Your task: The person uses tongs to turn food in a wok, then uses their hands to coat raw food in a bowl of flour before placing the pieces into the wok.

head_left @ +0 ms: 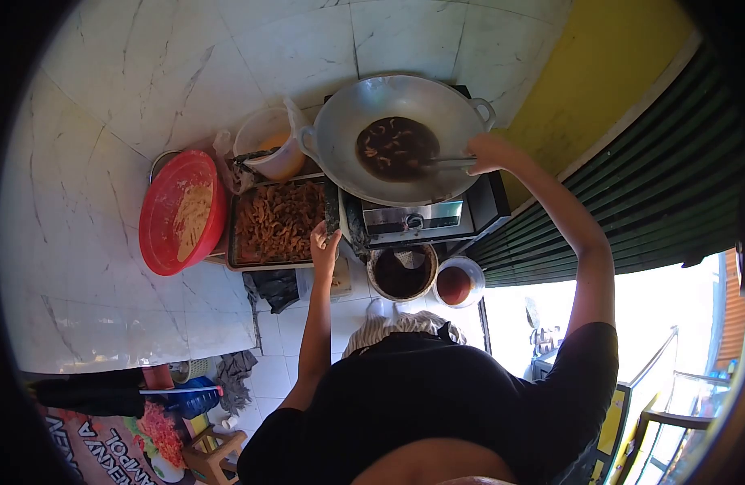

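Dark brown oil with several pieces frying in it fills the bottom of a large metal wok (340, 153). From the right, my right hand (489, 153) grips metal tongs (449, 162), whose far end dips into the oil. My left hand (325, 241) is at the right edge of a rectangular tray (263, 265), its fingers curled at the rim. Brown fried pieces (279, 218) are heaped on that tray. The wok sits on a gas stove (413, 217) with a front knob.
Left of the tray, a red basin (154, 234) holds pale flour. A white bucket (255, 129) stands behind the tray. Below the stove are a dark-filled pot (374, 279) and a tub of reddish liquid (455, 284). A green slatted shutter (615, 186) lies to the right.
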Demonstrator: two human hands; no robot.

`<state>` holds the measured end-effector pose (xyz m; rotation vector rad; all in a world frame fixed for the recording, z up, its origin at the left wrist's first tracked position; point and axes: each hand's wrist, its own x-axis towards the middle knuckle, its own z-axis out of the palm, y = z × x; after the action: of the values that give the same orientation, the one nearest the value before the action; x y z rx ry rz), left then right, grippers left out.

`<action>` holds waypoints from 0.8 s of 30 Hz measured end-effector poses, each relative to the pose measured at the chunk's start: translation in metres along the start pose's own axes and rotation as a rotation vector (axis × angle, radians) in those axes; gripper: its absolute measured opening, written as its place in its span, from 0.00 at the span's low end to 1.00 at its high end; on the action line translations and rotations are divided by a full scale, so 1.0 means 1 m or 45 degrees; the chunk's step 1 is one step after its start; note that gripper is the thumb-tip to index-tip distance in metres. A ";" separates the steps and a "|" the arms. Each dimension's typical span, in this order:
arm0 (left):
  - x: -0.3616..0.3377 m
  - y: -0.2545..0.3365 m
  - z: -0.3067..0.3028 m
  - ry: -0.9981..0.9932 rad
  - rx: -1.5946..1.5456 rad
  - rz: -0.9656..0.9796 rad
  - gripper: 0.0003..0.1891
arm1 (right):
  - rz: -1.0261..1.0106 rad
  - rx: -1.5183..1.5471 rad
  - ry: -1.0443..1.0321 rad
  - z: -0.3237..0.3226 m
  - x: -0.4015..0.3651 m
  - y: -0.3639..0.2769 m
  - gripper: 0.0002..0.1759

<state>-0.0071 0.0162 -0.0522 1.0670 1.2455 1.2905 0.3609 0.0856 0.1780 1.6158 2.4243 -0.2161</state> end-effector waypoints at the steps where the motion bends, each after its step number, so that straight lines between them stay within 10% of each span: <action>1: 0.001 -0.003 0.000 0.019 -0.002 0.020 0.27 | -0.006 -0.009 -0.009 -0.003 -0.004 -0.003 0.17; 24: -0.008 0.010 -0.002 0.144 -0.007 0.065 0.30 | -0.070 -0.031 0.148 -0.024 -0.038 -0.004 0.23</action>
<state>-0.0090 0.0087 -0.0419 1.0400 1.3052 1.4091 0.3691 0.0562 0.2115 1.5945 2.5498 -0.1040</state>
